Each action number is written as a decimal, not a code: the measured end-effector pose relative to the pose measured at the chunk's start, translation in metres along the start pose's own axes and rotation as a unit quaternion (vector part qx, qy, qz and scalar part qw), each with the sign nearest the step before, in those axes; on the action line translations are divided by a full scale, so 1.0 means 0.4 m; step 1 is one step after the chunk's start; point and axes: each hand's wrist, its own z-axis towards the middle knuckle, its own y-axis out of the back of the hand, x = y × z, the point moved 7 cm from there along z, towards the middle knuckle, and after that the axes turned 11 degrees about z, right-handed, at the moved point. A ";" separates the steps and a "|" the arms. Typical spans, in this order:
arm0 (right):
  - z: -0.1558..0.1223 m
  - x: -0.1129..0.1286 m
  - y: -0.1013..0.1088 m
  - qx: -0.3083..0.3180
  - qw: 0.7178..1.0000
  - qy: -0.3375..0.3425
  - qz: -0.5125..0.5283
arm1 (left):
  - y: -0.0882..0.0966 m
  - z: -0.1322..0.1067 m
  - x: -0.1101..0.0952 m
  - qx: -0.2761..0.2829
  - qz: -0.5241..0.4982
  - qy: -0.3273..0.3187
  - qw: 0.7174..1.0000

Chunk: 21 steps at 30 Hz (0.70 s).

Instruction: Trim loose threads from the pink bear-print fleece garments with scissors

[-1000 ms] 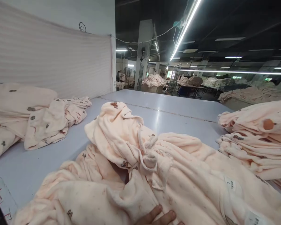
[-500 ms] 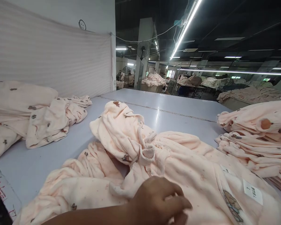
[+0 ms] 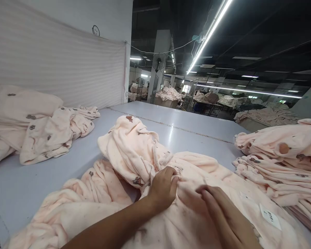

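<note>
Lying crumpled on the grey table (image 3: 191, 124), lower middle of the frame: one pink fleece garment (image 3: 129, 148). Left hand (image 3: 162, 188), fingers curled, pinches a fold at its middle; right hand (image 3: 220, 211), fingers pressed together and flat, seemingly pins the cloth steady. Folded stack (image 3: 280, 166) at right edge, loose pile (image 3: 49, 135) at left.

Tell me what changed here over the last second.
The left hand moved forward from the near edge and now pinches a fold at the middle of the garment. The right hand came into view and lies flat on it. The left pile, the right stack and the table stayed put.
</note>
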 end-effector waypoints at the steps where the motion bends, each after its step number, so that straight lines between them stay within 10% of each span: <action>1: 0.029 0.020 -0.038 0.036 0.999 -0.005 0.007 | 0.005 -0.006 0.008 -0.005 -0.014 0.004 1.000; 6: 0.087 0.007 -0.130 0.093 0.993 -0.072 -0.002 | 0.011 -0.023 0.024 -0.020 -0.069 0.010 0.997; 21: 0.066 0.005 -0.133 0.056 0.997 -0.052 0.006 | 0.001 -0.027 0.030 -0.022 -0.129 -0.003 0.991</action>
